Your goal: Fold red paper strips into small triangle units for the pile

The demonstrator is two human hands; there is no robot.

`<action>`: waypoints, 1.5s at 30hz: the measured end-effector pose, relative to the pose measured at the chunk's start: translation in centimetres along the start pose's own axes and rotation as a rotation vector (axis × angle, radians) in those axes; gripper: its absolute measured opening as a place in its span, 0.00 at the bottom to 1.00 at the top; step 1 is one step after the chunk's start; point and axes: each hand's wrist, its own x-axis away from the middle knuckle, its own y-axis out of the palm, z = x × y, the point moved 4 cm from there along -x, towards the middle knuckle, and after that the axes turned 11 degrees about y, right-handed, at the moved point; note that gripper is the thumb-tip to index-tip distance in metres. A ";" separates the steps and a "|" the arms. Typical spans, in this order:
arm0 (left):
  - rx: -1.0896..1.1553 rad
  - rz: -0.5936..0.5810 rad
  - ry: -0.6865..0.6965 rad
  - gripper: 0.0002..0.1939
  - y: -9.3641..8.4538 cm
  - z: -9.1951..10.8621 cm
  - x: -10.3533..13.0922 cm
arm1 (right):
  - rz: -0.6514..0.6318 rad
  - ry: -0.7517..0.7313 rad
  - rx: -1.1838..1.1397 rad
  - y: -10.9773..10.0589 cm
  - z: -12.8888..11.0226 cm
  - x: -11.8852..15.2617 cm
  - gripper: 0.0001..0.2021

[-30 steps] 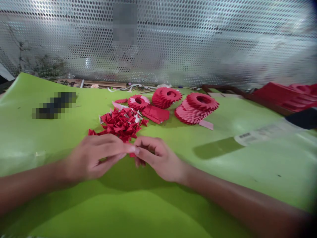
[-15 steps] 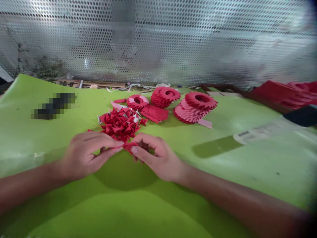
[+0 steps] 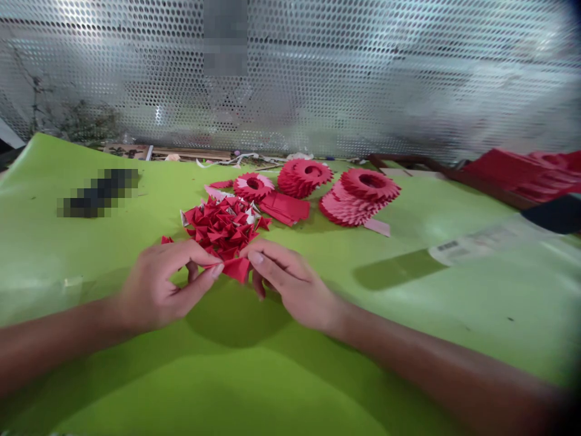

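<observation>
Over a glossy lime-green sheet (image 3: 272, 387) spread across a work surface, a person's bare left hand (image 3: 163, 281) pinches a small folded piece of bright red paper (image 3: 236, 270) between thumb and forefinger, clamped at its left end. The right hand (image 3: 295, 281), fingers bent, has its thumb and forefinger at the paper's opposite end; whether they are clamped on it cannot be told. The piece sits between the two sets of fingertips, above the sheet, its broad red flap angled downward, its upper edge running nearly straight from hand to hand, its surface plain and matte. Just beyond the grip rises a heap of pointed, folded red paper triangles (image 3: 222, 224), a few showing white. To the grip's right, well apart, lies a clear cylindrical container with a dark cap (image 3: 551, 214). Past the heap are flat red paper slips (image 3: 285, 209), a low ring of red and pale pink folded paper (image 3: 253, 186), a red spiky-edged paper cylinder (image 3: 305, 178) and, farther right, a taller pink-and-red one (image 3: 358, 197) beside a pale pink paper strip (image 3: 377, 227). Far right of the grip, red paper forms (image 3: 512, 172) are piled; behind everything stands a perforated silver metal wall (image 3: 318, 79).
</observation>
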 end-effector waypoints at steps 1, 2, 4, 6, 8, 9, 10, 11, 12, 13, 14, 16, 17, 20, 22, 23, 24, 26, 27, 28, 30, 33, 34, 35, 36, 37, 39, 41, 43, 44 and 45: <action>-0.004 0.002 0.001 0.06 0.0 0.0 0.0 | -0.004 0.008 0.012 0.0 0.0 0.0 0.17; -0.007 0.002 0.001 0.06 0.1 0.0 0.0 | -0.005 0.017 0.023 0.1 0.0 0.0 0.17; -0.017 -0.005 0.010 0.07 0.1 0.0 0.0 | 0.007 0.028 0.049 0.0 0.1 0.1 0.18; -0.039 -0.013 0.032 0.07 0.2 0.0 0.1 | 0.026 0.035 0.077 -0.1 0.1 0.1 0.18; -0.062 -0.020 0.062 0.06 0.3 0.0 0.1 | 0.045 0.043 0.104 -0.2 0.2 0.2 0.18; -0.068 -0.024 0.073 0.06 0.3 0.0 0.2 | 0.051 0.046 0.113 -0.2 0.3 0.2 0.19; -0.070 -0.027 0.081 0.06 0.3 0.0 0.2 | 0.053 0.044 0.118 -0.2 0.3 0.2 0.19; -0.074 -0.028 0.081 0.06 0.3 0.1 0.2 | 0.054 0.036 0.123 -0.2 0.3 0.2 0.19; -0.077 -0.030 0.080 0.06 0.3 0.1 0.2 | 0.055 0.025 0.132 -0.2 0.2 0.2 0.20; -0.079 -0.032 0.077 0.07 0.3 0.1 0.1 | 0.055 0.012 0.143 -0.1 0.2 0.2 0.20; -0.083 -0.033 0.073 0.07 0.3 0.2 0.1 | 0.054 0.001 0.152 -0.1 0.1 0.2 0.21; -0.088 -0.032 0.067 0.08 0.3 0.2 0.0 | 0.052 -0.007 0.172 0.0 0.0 0.2 0.21; -0.088 -0.031 0.065 0.08 0.3 0.3 0.0 | 0.056 -0.011 0.178 0.0 -0.1 0.2 0.21; -0.071 -0.025 0.054 0.08 0.4 0.3 -0.1 | 0.082 -0.032 0.205 0.1 -0.4 0.2 0.18; -0.040 -0.022 0.050 0.07 0.4 0.2 0.0 | 0.109 -0.048 0.238 0.2 -0.6 0.2 0.15; -0.020 -0.020 0.050 0.07 0.4 0.2 0.0 | 0.120 -0.054 0.257 0.2 -0.7 0.2 0.14; -0.003 -0.020 0.050 0.07 0.5 0.3 0.0 | 0.130 -0.057 0.275 0.2 -0.8 0.2 0.13; 0.023 -0.021 0.047 0.07 0.5 0.3 0.0 | 0.143 -0.060 0.300 0.3 -0.9 0.2 0.12; 0.027 -0.021 0.040 0.06 0.6 0.2 0.0 | 0.147 -0.060 0.307 0.2 -0.9 0.2 0.11; 0.029 -0.020 0.033 0.06 0.6 0.2 0.0 | 0.147 -0.059 0.309 0.2 -0.8 0.2 0.12; 0.027 -0.017 0.014 0.06 0.5 0.1 0.1 | 0.138 -0.048 0.294 0.0 -0.6 0.3 0.15; 0.026 -0.003 -0.026 0.07 0.4 -0.2 0.2 | 0.082 -0.007 0.226 -0.2 -0.1 0.3 0.19; 0.026 0.001 -0.039 0.06 0.3 -0.3 0.2 | 0.064 0.007 0.206 -0.2 0.1 0.3 0.20; 0.025 0.003 -0.047 0.06 0.3 -0.4 0.3 | 0.049 0.015 0.194 -0.2 0.3 0.3 0.20; 0.024 0.006 -0.045 0.06 0.3 -0.5 0.3 | 0.039 0.017 0.189 -0.2 0.3 0.3 0.19; 0.025 0.008 -0.036 0.06 0.3 -0.5 0.3 | 0.036 0.016 0.190 -0.1 0.4 0.2 0.19; 0.023 0.006 -0.011 0.06 0.3 -0.4 0.3 | 0.039 0.015 0.189 -0.1 0.4 0.2 0.18; 0.013 0.004 0.021 0.05 0.4 -0.3 0.3 | 0.040 0.028 0.174 0.0 0.5 0.2 0.18; -0.005 0.003 0.064 0.05 0.4 -0.2 0.2 | 0.029 0.051 0.144 0.0 0.6 0.1 0.17; -0.018 0.008 0.088 0.05 0.4 -0.1 0.2 | 0.021 0.062 0.123 0.0 0.7 0.1 0.17; -0.032 0.013 0.111 0.05 0.3 0.0 0.2 | 0.013 0.068 0.097 0.0 0.7 0.0 0.16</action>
